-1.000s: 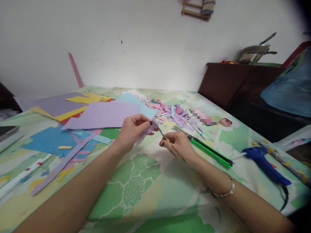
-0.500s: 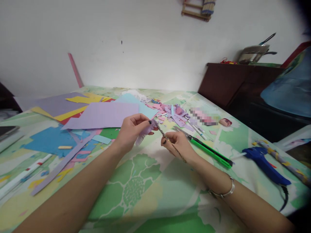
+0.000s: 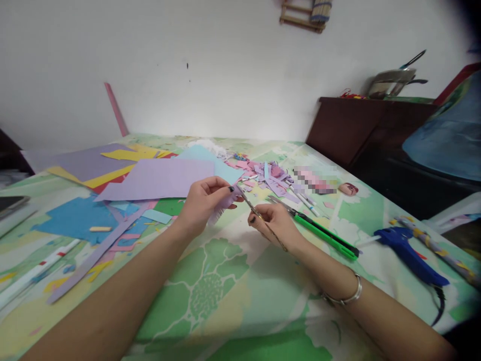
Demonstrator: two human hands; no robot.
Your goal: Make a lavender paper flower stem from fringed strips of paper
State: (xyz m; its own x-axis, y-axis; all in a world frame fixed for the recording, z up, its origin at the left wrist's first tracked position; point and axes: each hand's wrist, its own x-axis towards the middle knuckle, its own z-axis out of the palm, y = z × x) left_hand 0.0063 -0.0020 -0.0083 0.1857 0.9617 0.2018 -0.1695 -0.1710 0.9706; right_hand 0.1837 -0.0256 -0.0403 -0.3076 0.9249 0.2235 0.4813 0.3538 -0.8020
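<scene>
Between the thumb and fingers of my left hand (image 3: 205, 203) is a small purple paper strip (image 3: 221, 208), its lower edge cut into a fine fringe. My right hand (image 3: 276, 223) is closed around a pair of scissors (image 3: 259, 215), whose blades point up and left to the strip's right end. The blade tips meet the paper close to my left fingertips. How far the blades are apart is too small to make out. Behind my left hand lies a large lilac paper sheet (image 3: 161, 178). A green utility knife (image 3: 326, 235) rests just right of my right hand.
Paper scraps (image 3: 274, 175) are heaped beyond my hands. A blue glue gun (image 3: 413, 255) with a cord lies at the right, beside a wrapped stick (image 3: 443, 250). Blue paper (image 3: 75, 218), a long purple strip (image 3: 93, 255) and white tubes (image 3: 37, 271) cover the left side.
Both hands keep nearly the same place, with the scissors still at the strip. The whole view has shifted very slightly.
</scene>
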